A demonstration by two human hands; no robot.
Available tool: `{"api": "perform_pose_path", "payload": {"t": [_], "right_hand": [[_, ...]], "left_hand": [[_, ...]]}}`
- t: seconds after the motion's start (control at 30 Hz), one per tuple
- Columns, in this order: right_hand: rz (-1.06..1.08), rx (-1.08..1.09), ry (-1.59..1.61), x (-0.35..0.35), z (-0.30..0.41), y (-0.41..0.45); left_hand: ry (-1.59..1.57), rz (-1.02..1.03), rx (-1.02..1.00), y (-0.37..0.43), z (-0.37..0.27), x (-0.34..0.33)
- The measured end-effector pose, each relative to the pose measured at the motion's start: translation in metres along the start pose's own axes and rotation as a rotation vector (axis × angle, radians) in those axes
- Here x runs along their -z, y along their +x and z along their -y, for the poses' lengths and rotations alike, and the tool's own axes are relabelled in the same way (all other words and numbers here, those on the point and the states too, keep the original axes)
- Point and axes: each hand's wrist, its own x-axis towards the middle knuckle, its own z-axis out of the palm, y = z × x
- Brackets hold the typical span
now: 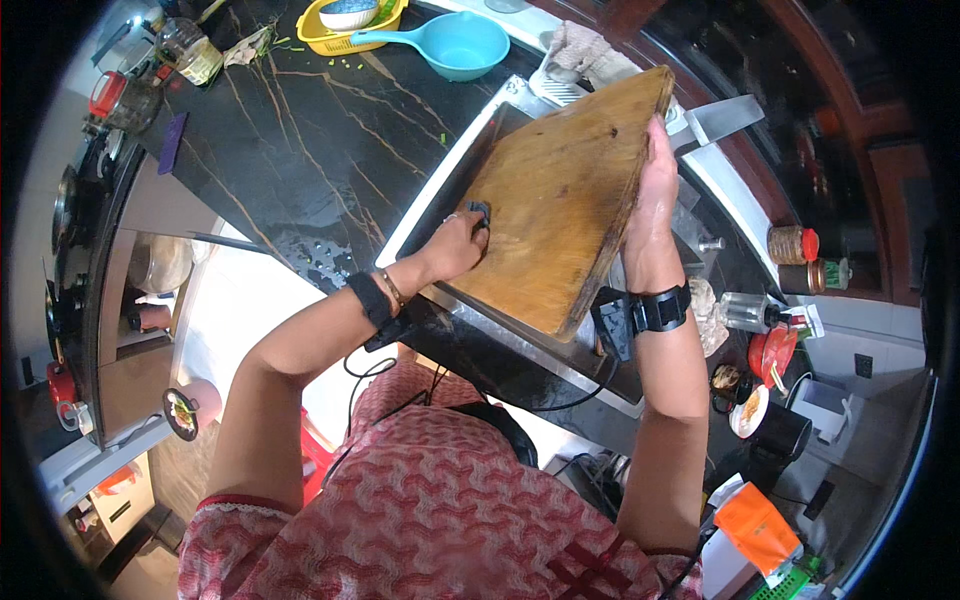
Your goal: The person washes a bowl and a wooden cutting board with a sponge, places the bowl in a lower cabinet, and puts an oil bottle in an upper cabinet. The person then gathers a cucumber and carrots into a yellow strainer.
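Observation:
A thick wooden cutting board [559,202] is tilted over a sink [439,180] and covers much of its basin. My right hand [656,187] grips the board along its right edge, palm against the side. On the board's left part rests my left hand [457,244], its fingers curled around a small dark scrubbing pad [478,214] pressed to the wood. Most of that pad is hidden by the fingers. The board's face looks wet, with a few dark knots and a darkened lower edge.
A turquoise long-handled strainer [461,45] and a yellow basket [352,30] stand at the back of the dark countertop [300,127]. Water lies near its front edge. Behind the board are a cloth [592,52] and a flat metal fixture [724,120]. Jars [791,244] line the right side.

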Motion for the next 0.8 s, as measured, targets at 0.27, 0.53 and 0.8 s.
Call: {"api": "perform_pose_path", "payload": {"t": [0.27, 0.53, 0.8], "right_hand": [[0.073, 0.011, 0.005, 0.022, -0.002, 0.008], [-0.134, -0.055, -0.084, 0.014, 0.005, -0.009], [0.058, -0.156, -0.059, 0.028, -0.001, -0.024]], "left_hand": [[-0.128, -0.304, -0.204, -0.023, -0.064, -0.004], [-0.265, -0.345, -0.504, -0.039, -0.141, 0.003], [-0.076, -0.331, -0.566, 0.034, -0.118, -0.005]]}}
